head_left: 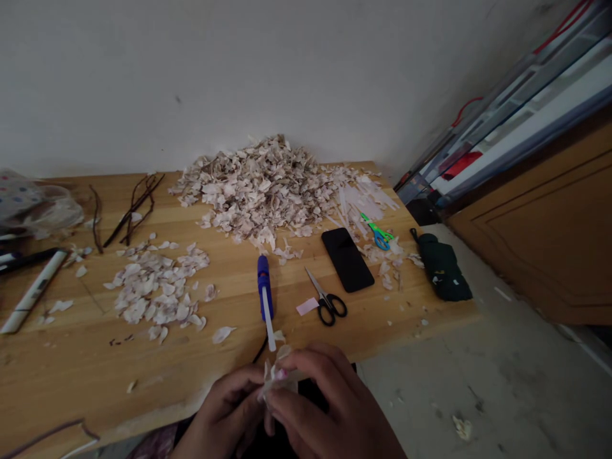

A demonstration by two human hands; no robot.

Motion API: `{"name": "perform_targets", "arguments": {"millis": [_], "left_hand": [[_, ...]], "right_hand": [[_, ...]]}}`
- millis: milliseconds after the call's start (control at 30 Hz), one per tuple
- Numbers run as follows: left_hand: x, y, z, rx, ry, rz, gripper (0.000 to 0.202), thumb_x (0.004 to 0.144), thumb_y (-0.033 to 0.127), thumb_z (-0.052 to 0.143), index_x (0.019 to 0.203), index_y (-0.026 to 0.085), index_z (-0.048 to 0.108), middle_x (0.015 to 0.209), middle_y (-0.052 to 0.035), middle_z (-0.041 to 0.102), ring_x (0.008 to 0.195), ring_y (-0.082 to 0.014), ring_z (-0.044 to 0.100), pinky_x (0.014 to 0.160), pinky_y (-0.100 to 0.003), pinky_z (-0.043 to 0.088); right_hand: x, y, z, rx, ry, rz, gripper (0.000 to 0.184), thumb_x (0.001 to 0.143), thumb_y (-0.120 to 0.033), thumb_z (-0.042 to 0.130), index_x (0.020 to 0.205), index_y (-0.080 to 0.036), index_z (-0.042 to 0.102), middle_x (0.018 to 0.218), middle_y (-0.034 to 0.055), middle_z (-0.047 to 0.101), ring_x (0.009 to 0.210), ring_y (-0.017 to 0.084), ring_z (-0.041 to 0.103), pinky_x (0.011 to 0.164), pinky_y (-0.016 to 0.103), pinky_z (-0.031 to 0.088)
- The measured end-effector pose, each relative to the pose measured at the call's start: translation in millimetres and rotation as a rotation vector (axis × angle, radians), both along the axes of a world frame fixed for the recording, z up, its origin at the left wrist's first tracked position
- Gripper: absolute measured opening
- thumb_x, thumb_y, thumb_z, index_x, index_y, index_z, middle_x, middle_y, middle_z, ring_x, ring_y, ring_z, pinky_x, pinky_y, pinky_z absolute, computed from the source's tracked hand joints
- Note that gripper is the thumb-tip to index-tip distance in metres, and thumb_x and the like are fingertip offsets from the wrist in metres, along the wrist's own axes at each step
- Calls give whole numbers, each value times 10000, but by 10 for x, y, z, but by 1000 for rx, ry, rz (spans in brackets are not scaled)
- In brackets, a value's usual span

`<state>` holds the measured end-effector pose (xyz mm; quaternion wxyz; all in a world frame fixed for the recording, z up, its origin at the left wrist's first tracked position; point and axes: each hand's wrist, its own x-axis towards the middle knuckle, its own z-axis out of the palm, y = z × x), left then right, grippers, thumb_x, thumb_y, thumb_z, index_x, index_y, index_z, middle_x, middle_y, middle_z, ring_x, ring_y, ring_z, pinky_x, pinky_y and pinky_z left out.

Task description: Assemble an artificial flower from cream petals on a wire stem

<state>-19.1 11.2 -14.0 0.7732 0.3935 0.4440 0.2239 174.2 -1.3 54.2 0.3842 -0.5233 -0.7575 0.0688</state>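
My left hand (224, 411) and my right hand (329, 408) meet at the bottom middle of the view, below the table's front edge. Both pinch a small pale bundle of petal-like flakes (278, 376) between their fingertips. A blue glue gun (264, 290) with a white stick lies on the wooden table (71, 376) just beyond my hands. Black-handled scissors (327, 299) and a small pink slip (306, 306) lie to its right.
A big heap of pale flakes (268, 188) sits at the back, a smaller spread (155, 290) at the left. A black phone (347, 259), green-blue scissors (377, 233), a folded dark umbrella (442, 268), dark twigs (131, 207) and a white tube (33, 291) lie around.
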Motion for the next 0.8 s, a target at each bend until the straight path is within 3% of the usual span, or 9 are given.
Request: {"name": "perform_targets", "arguments": {"millis": [100,200,400,533,800], "left_hand": [[3,5,-5,15,6,1,411,889,621,693,855,214,735,626,40,645,415,-52,393,394,-158,307],[11,19,-6,28,16,-22,429,889,634,683,837,211,732,616,40,635,409,-53,388,387,-156,302],[19,23,22,34,38,-47,461,889,658,662,830,203,710,622,39,635,409,-51,410,390,-153,321],[24,31,27,33,29,-58,465,889,657,663,819,199,699,625,35,635,416,-53,416,395,-153,324],[14,11,-33,18,60,-24,501,860,694,669,851,195,701,603,36,636,386,-49,409,369,-148,309]], "right_hand": [[-31,-7,-52,15,84,-69,204,1047,-208,532,969,-243,716,936,-10,742,890,124,697,873,211,589],[15,-10,-49,-6,36,-41,181,1044,-226,543,990,-258,714,1005,-7,747,952,132,699,912,219,587],[180,-3,68,-33,-89,80,240,1020,-113,514,979,-198,734,1042,63,752,991,189,699,886,302,620],[192,-12,45,-56,-87,100,230,985,-83,507,1003,-152,726,1078,96,751,996,221,696,877,346,626],[72,-57,-28,35,-156,-93,226,925,-75,540,991,-156,741,1061,88,760,956,242,695,839,368,588]]}}
